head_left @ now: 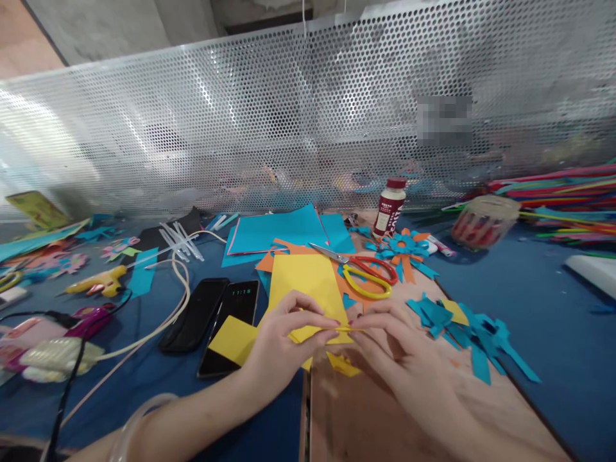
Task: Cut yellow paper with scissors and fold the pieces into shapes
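Observation:
Between my fingertips is a small folded piece of yellow paper [344, 329], seen nearly edge-on. My left hand [279, 337] pinches its left side with thumb and index finger. At its right end, my right hand [404, 350] is closed in a pinch as well. Under and behind the hands lies a larger yellow sheet [304, 276]. Scissors [370, 262] with red and yellow handles rest just beyond my right hand. A yellow paper scrap [343, 364] lies below the held piece, and a yellow square [233, 340] is beside my left wrist.
Two phones [195, 314] lie left, near white cables and a yellow glue gun [99, 282]. Blue sheets [276, 230] are behind. A capped bottle [389, 208], blue paper cutouts [476, 333] and a clear jar [485, 221] stand or lie right. A perforated metal panel [269, 122] closes the back.

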Demonstrator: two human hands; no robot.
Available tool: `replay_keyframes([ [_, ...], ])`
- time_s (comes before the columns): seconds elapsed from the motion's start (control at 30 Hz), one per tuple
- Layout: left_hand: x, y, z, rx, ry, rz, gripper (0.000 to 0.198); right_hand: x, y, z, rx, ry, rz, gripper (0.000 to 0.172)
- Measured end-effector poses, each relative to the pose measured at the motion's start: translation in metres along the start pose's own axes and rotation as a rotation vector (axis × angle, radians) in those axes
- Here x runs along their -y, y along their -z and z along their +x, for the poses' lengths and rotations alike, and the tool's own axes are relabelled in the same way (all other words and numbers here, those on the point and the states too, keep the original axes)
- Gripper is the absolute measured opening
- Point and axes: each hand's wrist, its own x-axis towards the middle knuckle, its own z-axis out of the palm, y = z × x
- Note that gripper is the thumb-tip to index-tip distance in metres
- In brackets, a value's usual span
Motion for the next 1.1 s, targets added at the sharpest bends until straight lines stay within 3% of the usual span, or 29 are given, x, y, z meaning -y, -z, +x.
replay_keyframes([
  [0.23,0.001,-0.0012,0.0039,0.086,0.219,-0.134,0.009,-0.0001,-0.0005,0.0025,0.078,-0.144,0.117,0.01],
  [0.47,0.0002,-0.0023,0.0057,0.145,0.329,-0.146,0.009,-0.0015,-0.0015,0.005,0.142,-0.206,0.181,0.014],
  [0.73,-0.0023,-0.0014,0.0036,0.162,0.322,-0.129,0.015,-0.0023,-0.0006,0.0064,0.192,-0.136,0.147,0.013],
  [1.1,-0.0045,0.0018,0.0065,0.194,0.294,-0.134,0.018,0.0015,0.0036,0.0091,0.192,-0.252,0.095,0.022],
])
